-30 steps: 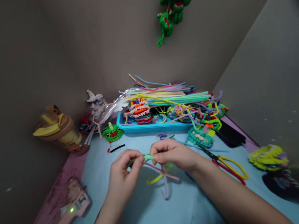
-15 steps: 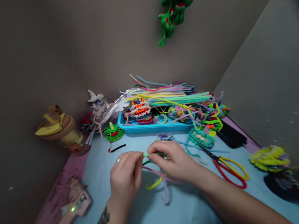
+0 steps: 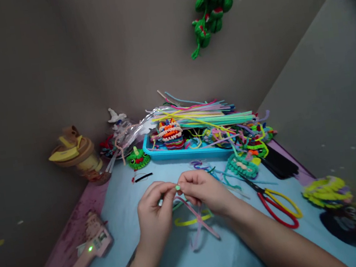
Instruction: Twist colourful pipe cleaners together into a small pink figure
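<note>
My left hand [image 3: 157, 207] and my right hand [image 3: 207, 191] meet over the blue cloth, fingertips closed in a pinch. Between them shows a small light green bit of pipe cleaner [image 3: 177, 188]; the fingers hide the rest of it. Just below the hands are a pink pipe cleaner [image 3: 204, 222], a curved yellow one [image 3: 190, 221] and a lilac one [image 3: 198, 240]. Whether these are joined to the green one I cannot tell. Scissors [image 3: 277, 208] with red and yellow handles lie right of my right hand, close to a teal fuzzy piece [image 3: 242, 165].
Behind stands a blue tray [image 3: 187, 153], with a bundle of pipe cleaners [image 3: 204, 112] above it. A green fuzzy creature [image 3: 138, 159] sits at its left. A pink glue gun [image 3: 96, 244] lies left, a lidded cup [image 3: 80, 158] behind it. Rightward are a black flat object [image 3: 280, 163] and a yellow-green fuzzy piece [image 3: 327, 192].
The green bit has turned between my fingertips and now shows as a small rounded end. The pink and yellow pipe cleaners below have swung to new angles. The whole view has shifted slightly.
</note>
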`<state>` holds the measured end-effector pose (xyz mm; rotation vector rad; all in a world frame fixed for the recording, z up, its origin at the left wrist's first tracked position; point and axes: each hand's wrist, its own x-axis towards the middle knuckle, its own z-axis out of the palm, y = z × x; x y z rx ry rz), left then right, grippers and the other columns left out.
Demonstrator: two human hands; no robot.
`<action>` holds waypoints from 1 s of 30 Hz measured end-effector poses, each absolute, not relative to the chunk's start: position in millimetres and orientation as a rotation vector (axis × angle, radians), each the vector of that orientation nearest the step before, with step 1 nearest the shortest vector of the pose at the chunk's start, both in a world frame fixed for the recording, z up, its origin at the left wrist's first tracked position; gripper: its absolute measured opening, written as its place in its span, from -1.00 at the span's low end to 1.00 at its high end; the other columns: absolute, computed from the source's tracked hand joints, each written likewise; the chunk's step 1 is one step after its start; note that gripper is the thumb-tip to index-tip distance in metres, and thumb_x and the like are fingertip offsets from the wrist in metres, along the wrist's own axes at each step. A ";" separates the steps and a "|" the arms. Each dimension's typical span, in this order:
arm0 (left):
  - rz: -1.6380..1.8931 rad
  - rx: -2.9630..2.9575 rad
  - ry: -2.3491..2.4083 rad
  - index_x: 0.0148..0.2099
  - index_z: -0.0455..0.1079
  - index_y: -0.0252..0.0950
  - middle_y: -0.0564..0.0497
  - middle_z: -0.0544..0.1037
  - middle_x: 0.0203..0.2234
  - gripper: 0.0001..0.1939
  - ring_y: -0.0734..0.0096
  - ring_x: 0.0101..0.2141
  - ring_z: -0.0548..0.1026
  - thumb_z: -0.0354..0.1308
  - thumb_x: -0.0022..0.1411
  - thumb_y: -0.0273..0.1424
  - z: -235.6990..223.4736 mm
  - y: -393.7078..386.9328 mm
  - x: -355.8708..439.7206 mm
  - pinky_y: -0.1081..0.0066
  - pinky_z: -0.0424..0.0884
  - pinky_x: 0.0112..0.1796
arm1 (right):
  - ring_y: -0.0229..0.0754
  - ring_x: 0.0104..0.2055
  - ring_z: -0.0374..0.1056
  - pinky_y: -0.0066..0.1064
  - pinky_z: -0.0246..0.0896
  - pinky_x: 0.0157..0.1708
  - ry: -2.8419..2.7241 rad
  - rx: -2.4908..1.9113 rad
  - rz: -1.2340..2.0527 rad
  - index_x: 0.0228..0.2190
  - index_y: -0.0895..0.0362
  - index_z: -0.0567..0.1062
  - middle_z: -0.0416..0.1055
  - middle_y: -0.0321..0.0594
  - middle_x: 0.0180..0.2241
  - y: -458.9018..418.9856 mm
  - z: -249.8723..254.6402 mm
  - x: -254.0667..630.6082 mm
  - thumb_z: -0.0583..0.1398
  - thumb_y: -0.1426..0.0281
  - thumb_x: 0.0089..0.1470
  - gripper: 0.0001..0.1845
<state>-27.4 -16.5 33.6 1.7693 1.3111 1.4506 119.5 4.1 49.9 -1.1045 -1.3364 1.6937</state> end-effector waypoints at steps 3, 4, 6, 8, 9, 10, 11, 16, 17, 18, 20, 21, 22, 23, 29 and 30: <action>1.481 1.767 1.290 -0.38 0.51 -0.27 0.06 0.51 -0.52 -0.88 0.48 -0.46 0.47 0.17 0.16 -0.51 32.4 -18.5 -25.2 0.52 0.38 -0.44 | -0.42 -0.71 -0.01 -0.55 -0.14 -0.67 -1.384 -1.195 1.566 -0.59 0.13 0.30 0.16 -0.48 -0.77 2.3 46.1 114.1 0.13 0.29 -0.08 -0.81; 1.481 1.787 1.265 -0.37 0.52 -0.26 0.06 0.51 -0.51 -0.88 0.48 -0.46 0.48 0.17 0.16 -0.51 32.2 -19.1 -24.7 0.52 0.38 -0.44 | -0.41 -0.70 0.00 -0.55 -0.13 -0.67 -1.395 -1.220 1.525 -0.59 0.13 0.30 0.16 -0.47 -0.77 1.9 44.2 112.1 0.13 0.32 -0.09 -0.84; 1.491 1.833 1.233 -0.35 0.53 -0.24 0.05 0.54 -0.48 -0.87 0.46 -0.43 0.50 0.16 0.17 -0.51 31.6 -19.3 -25.0 0.50 0.41 -0.41 | -0.40 -0.69 0.02 -0.55 -0.12 -0.66 -1.406 -1.227 1.473 -0.59 0.12 0.30 0.15 -0.47 -0.76 1.2 41.3 109.1 0.12 0.35 -0.09 -0.86; 1.559 1.863 1.294 -0.28 0.52 -0.24 0.01 0.57 -0.36 -0.89 0.40 -0.32 0.53 0.18 0.16 -0.50 30.7 -17.7 -27.5 0.44 0.45 -0.30 | -0.39 -0.68 0.03 -0.55 -0.10 -0.65 -1.393 -1.202 1.443 -0.57 0.13 0.30 0.15 -0.47 -0.75 0.6 41.0 108.4 0.10 0.32 -0.05 -0.84; 1.610 1.882 1.345 -0.23 0.51 -0.24 -0.02 0.57 -0.28 -0.88 0.37 -0.24 0.53 0.20 0.16 -0.49 30.1 -16.3 -29.5 0.40 0.45 -0.24 | -0.39 -0.68 0.03 -0.54 -0.09 -0.64 -1.379 -1.194 1.437 -0.56 0.13 0.31 0.15 -0.48 -0.75 0.3 41.8 108.8 0.10 0.29 -0.02 -0.82; 1.654 1.919 1.380 -0.21 0.49 -0.24 -0.05 0.56 -0.23 -0.86 0.34 -0.19 0.52 0.21 0.15 -0.49 29.4 -14.6 -31.6 0.37 0.44 -0.19 | -0.39 -0.68 0.03 -0.54 -0.09 -0.63 -1.365 -1.192 1.436 -0.55 0.13 0.31 0.15 -0.48 -0.75 0.0 43.1 109.5 0.10 0.27 0.00 -0.79; 1.673 1.979 1.383 -0.20 0.49 -0.24 -0.05 0.55 -0.22 -0.84 0.34 -0.18 0.51 0.22 0.14 -0.50 28.7 -12.9 -33.8 0.35 0.44 -0.18 | -0.38 -0.69 0.03 -0.54 -0.09 -0.63 -1.352 -1.192 1.440 -0.54 0.13 0.31 0.15 -0.48 -0.76 -0.2 44.6 110.4 0.10 0.24 0.01 -0.78; 1.553 2.238 1.252 -0.24 0.44 -0.24 0.02 0.55 -0.40 -0.87 0.41 -0.33 0.49 0.17 0.18 -0.56 27.2 -7.8 -39.1 0.39 0.41 -0.27 | -0.39 -0.69 -0.01 -0.53 -0.11 -0.63 -1.338 -1.135 1.520 -0.56 0.12 0.30 0.13 -0.49 -0.77 -1.2 50.0 112.8 0.12 0.22 0.01 -0.75; 1.545 2.237 1.262 -0.24 0.43 -0.24 0.02 0.55 -0.40 -0.88 0.40 -0.33 0.49 0.16 0.19 -0.55 27.3 -7.6 -39.1 0.38 0.41 -0.26 | -0.39 -0.69 -0.02 -0.53 -0.12 -0.63 -1.339 -1.115 1.552 -0.56 0.12 0.30 0.12 -0.49 -0.77 -1.3 50.7 112.9 0.12 0.22 0.01 -0.74; 1.539 2.234 1.266 -0.25 0.42 -0.25 0.01 0.55 -0.40 -0.89 0.40 -0.33 0.49 0.15 0.19 -0.55 27.5 -7.5 -38.9 0.37 0.40 -0.26 | -0.40 -0.70 -0.03 -0.53 -0.14 -0.64 -1.342 -1.095 1.583 -0.56 0.12 0.30 0.12 -0.49 -0.77 -1.4 51.2 113.0 0.12 0.21 0.01 -0.74; 1.520 2.227 1.249 -0.29 0.39 -0.25 0.02 0.53 -0.42 -0.90 0.40 -0.35 0.47 0.12 0.21 -0.55 27.7 -7.4 -38.5 0.37 0.39 -0.27 | -0.40 -0.70 -0.05 -0.53 -0.16 -0.64 -1.354 -1.073 1.623 -0.56 0.12 0.30 0.12 -0.49 -0.76 -1.5 52.0 113.4 0.11 0.21 0.01 -0.73; 1.507 2.225 1.235 -0.31 0.38 -0.25 0.03 0.52 -0.44 -0.89 0.40 -0.36 0.46 0.10 0.21 -0.55 27.7 -7.4 -38.3 0.38 0.38 -0.29 | -0.40 -0.69 -0.05 -0.52 -0.16 -0.64 -1.366 -1.076 1.620 -0.56 0.12 0.29 0.11 -0.48 -0.75 -1.5 52.0 113.6 0.11 0.21 0.02 -0.73; 1.496 2.221 1.221 -0.33 0.37 -0.25 0.04 0.51 -0.47 -0.88 0.41 -0.39 0.45 0.09 0.22 -0.56 27.7 -7.5 -38.0 0.40 0.38 -0.31 | -0.39 -0.68 -0.04 -0.52 -0.14 -0.64 -1.385 -1.083 1.596 -0.57 0.12 0.29 0.11 -0.48 -0.74 -1.4 51.7 113.9 0.11 0.21 0.02 -0.73; 1.488 2.213 1.212 -0.34 0.36 -0.25 0.04 0.49 -0.48 -0.87 0.42 -0.41 0.44 0.08 0.22 -0.56 27.8 -7.6 -37.7 0.41 0.37 -0.33 | -0.39 -0.66 -0.02 -0.52 -0.13 -0.62 -1.414 -1.090 1.551 -0.56 0.12 0.28 0.11 -0.47 -0.72 -1.4 51.1 114.2 0.11 0.21 0.03 -0.73; 1.473 2.192 1.241 -0.37 0.34 -0.26 0.06 0.46 -0.53 -0.86 0.43 -0.45 0.41 0.06 0.21 -0.57 27.1 -10.0 -37.4 0.46 0.33 -0.39 | -0.33 -0.54 0.08 -0.49 -0.04 -0.52 -1.596 -1.186 1.213 -0.56 0.12 0.29 0.14 -0.42 -0.64 -2.3 47.1 113.1 0.09 0.32 0.08 -0.78; 1.476 2.213 1.245 -0.37 0.35 -0.26 0.05 0.46 -0.53 -0.86 0.43 -0.45 0.41 0.07 0.21 -0.57 26.5 -10.4 -37.5 0.45 0.32 -0.39 | -0.32 -0.53 0.09 -0.48 -0.04 -0.50 -1.618 -1.229 1.150 -0.56 0.12 0.30 0.16 -0.41 -0.63 -2.8 46.9 112.7 0.09 0.33 0.08 -0.79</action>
